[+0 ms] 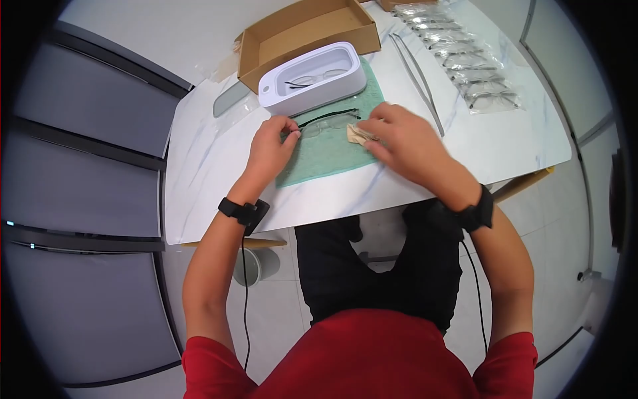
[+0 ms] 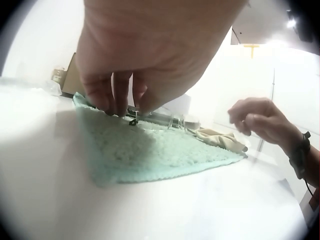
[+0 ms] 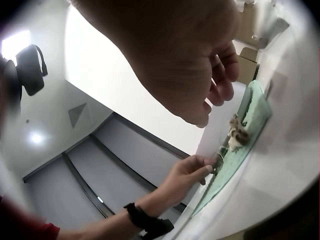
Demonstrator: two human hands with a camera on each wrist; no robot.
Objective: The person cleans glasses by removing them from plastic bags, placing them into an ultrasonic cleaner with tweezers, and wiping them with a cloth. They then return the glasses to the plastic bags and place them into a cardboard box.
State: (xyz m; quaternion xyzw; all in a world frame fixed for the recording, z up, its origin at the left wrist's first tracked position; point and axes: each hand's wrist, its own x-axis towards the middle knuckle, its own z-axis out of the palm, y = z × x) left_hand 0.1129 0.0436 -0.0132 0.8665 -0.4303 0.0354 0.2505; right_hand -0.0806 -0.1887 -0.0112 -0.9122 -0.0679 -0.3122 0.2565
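A pair of glasses (image 1: 329,122) with black temples and clear lenses lies on a mint-green towel (image 1: 325,161). The left hand (image 1: 271,147) pinches its left end between thumb and fingers; the left wrist view has these fingertips low over the towel, at a frame corner. Beside the right lens is a crumpled beige cloth (image 1: 357,135), resting on the towel. Above this cloth hovers the right hand (image 1: 407,141), its fingers loosely curled. Seen from the right wrist, the fingers (image 3: 224,92) hold nothing and the cloth (image 3: 237,135) lies apart from them.
Behind the towel stands a white ultrasonic-cleaner-like tub (image 1: 286,105) with another pair of glasses (image 1: 307,82) inside. An open cardboard box (image 1: 306,30) is behind it. Long metal tweezers (image 1: 419,80) lie at right, near several bagged glasses (image 1: 475,66). A grey oblong lid (image 1: 230,100) lies left.
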